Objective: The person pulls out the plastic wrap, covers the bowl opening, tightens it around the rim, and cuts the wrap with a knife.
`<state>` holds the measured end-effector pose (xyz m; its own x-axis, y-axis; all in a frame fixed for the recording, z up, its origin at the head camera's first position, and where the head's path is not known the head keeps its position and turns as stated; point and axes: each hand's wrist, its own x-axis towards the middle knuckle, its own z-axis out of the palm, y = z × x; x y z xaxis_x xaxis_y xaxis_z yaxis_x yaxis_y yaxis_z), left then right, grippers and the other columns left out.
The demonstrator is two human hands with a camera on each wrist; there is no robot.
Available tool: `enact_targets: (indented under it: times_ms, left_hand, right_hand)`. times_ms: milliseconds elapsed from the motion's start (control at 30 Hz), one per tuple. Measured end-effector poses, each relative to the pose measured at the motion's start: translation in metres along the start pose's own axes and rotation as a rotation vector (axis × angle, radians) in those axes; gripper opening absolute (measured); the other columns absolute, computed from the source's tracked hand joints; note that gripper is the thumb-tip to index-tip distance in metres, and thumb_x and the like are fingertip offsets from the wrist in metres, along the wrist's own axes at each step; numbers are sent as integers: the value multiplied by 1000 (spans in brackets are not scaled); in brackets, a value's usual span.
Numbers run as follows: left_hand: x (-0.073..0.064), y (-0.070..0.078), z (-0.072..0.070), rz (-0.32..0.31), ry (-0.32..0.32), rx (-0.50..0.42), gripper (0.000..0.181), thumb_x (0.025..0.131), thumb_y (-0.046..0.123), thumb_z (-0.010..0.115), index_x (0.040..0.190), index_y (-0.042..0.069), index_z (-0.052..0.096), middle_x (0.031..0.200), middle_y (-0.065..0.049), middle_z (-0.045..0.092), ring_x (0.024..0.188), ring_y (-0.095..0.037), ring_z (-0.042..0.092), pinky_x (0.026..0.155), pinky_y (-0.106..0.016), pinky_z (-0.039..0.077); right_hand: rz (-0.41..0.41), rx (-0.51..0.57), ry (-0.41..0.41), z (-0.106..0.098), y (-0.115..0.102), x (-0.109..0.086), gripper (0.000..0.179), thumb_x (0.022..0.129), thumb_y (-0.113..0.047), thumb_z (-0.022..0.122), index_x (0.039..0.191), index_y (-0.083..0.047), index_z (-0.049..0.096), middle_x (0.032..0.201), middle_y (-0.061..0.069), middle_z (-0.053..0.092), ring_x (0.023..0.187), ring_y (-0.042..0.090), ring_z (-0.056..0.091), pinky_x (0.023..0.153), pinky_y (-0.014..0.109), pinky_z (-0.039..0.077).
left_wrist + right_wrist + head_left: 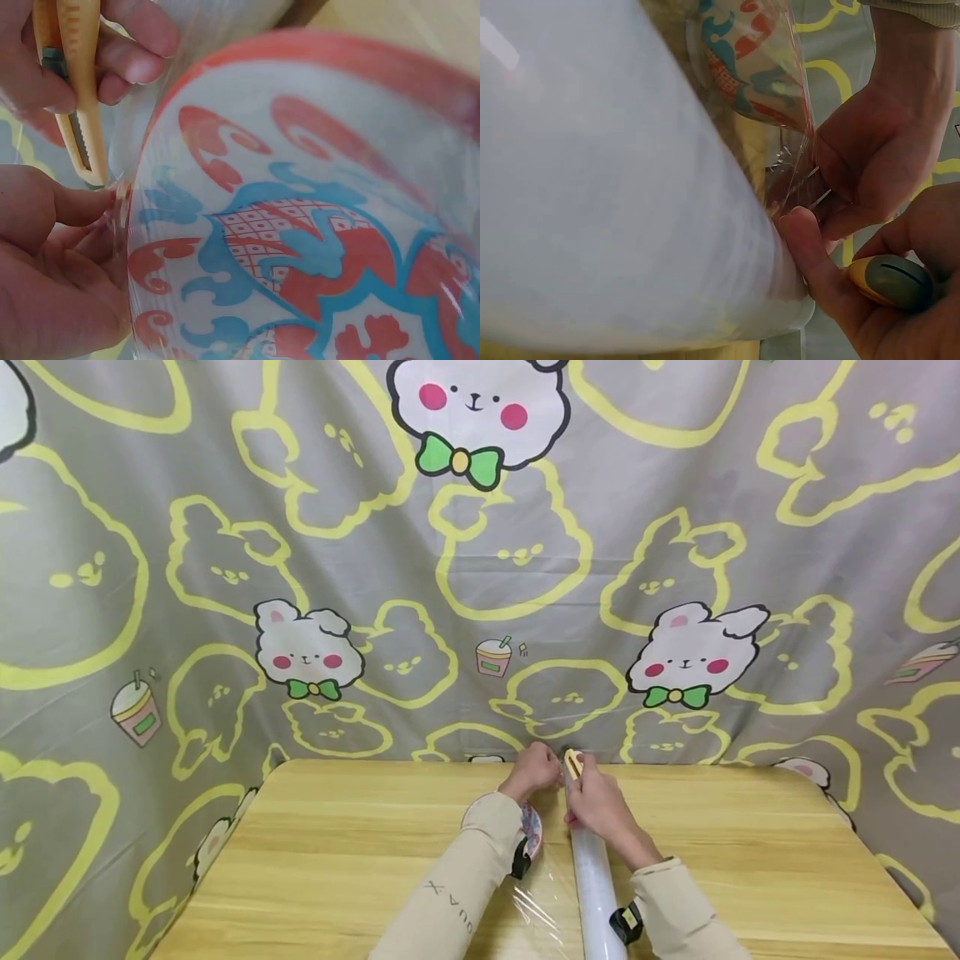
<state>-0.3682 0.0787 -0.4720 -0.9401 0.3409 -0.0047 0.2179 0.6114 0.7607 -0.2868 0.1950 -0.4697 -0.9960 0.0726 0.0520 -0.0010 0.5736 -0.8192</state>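
Observation:
In my right hand I hold a yellow utility knife; its tip points at the edge of the clear plastic film. My left hand pinches that film at the far end of the table, close to the knife tip. Under the film lies a round plate with a red rim and a red and blue pattern, partly hidden by my left forearm in the head view. The long whitish roll of film lies beside the plate, with my right hand over its far end.
A wooden table bears everything. Behind it and at both sides hangs a grey curtain printed with rabbits and yellow outlines, meeting the table's far edge close to both hands.

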Motion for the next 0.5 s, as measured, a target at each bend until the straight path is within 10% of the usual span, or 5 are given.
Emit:
enact_targets:
  times_ms: [133, 333, 500]
  left_hand:
    - [-3, 5, -2, -40, 6, -126, 25, 91, -5, 55, 69, -7, 67, 73, -17, 74, 63, -27, 72, 47, -16, 42]
    - [-3, 2, -5, -67, 53, -158, 31, 87, -6, 55, 57, 1, 61, 59, -10, 68, 47, -11, 51, 44, -17, 37]
    - [-3, -1, -6, -86, 22, -215, 26, 90, -5, 51, 73, -10, 71, 68, -15, 72, 51, -12, 57, 47, -18, 43]
  right_hand:
    - [13, -28, 7, -1, -2, 2, 50, 101, -4, 47, 146, 9, 30, 70, 14, 68, 48, 22, 67, 44, 29, 57]
    - [37, -64, -1, 0, -6, 4, 50, 98, 0, 46, 145, 7, 31, 63, 11, 65, 48, 24, 67, 44, 30, 57]
    - [53, -120, -17, 0, -9, 2, 51, 100, 0, 48, 147, 8, 30, 65, 11, 65, 49, 24, 68, 48, 30, 57]
